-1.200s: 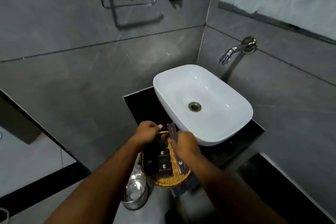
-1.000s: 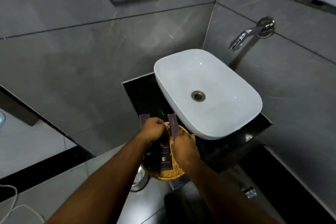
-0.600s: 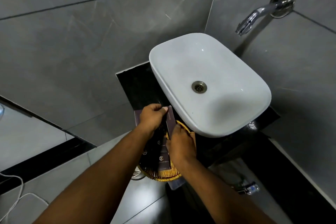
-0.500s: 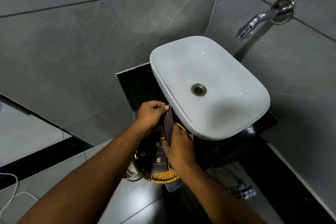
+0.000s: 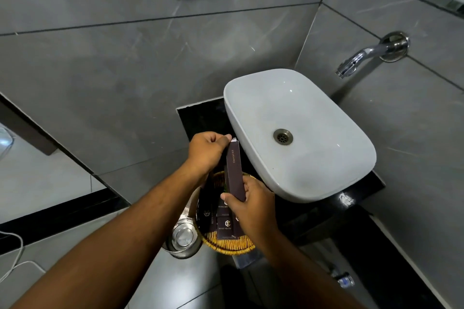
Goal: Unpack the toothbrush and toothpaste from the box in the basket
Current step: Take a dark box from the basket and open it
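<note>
A long dark-brown box marked "Dental Kit" stands nearly upright above the round woven basket. My right hand grips the box's lower end. My left hand pinches the box's top end, at the flap. Several more dark boxes with gold logos lie in the basket under my hands. Neither toothbrush nor toothpaste is in sight.
A white basin sits on a black counter right of the basket, with a chrome tap on the grey tiled wall. A steel bin stands on the floor below left of the basket. A white cable lies far left.
The dental kit box has come up out of the basket and turned upright. My left hand has moved from the basket to the box's top end. The camera view has shifted.
</note>
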Action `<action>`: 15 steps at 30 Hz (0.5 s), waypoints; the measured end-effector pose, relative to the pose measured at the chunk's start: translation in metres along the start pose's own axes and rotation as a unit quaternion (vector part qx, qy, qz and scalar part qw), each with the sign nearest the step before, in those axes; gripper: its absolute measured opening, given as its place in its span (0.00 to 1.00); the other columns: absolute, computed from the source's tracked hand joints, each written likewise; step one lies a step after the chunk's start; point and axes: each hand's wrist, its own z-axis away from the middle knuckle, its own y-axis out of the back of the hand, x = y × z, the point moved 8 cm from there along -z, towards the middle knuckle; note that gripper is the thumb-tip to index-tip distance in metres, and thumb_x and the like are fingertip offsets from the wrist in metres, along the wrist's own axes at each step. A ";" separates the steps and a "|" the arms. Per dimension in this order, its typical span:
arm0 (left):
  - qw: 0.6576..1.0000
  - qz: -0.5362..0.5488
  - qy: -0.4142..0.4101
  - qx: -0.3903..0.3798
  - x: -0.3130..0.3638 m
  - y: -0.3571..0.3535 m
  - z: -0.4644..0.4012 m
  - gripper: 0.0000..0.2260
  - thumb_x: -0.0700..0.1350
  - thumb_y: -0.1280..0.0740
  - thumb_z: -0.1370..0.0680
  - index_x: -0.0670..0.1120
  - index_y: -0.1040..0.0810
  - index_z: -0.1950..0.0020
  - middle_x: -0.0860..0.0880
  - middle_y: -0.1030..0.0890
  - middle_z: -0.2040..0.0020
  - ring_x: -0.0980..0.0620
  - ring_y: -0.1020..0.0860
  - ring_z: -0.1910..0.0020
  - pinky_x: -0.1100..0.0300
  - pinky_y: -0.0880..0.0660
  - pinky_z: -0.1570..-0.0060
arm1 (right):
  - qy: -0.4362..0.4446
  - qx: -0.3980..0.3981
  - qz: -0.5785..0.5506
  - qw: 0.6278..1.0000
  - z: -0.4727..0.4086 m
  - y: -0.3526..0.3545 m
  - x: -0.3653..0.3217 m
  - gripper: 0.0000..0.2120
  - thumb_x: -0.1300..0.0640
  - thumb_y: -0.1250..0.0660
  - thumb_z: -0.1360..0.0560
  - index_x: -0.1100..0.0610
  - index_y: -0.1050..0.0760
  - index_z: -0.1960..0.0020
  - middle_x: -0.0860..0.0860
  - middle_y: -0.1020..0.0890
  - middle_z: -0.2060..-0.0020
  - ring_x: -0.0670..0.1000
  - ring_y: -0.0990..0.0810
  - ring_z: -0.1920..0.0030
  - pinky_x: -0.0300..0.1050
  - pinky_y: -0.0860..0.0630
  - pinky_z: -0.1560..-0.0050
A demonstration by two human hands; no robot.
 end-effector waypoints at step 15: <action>0.991 0.069 0.007 -0.113 -0.005 0.013 0.020 0.16 0.61 0.31 0.28 0.49 0.21 0.64 0.52 0.20 0.70 0.52 0.20 0.66 0.56 0.19 0.61 | 0.045 0.014 -0.008 0.999 0.003 -0.011 -0.012 0.17 0.47 0.26 0.30 0.52 0.22 0.44 0.49 0.18 0.53 0.47 0.20 0.54 0.36 0.23 0.58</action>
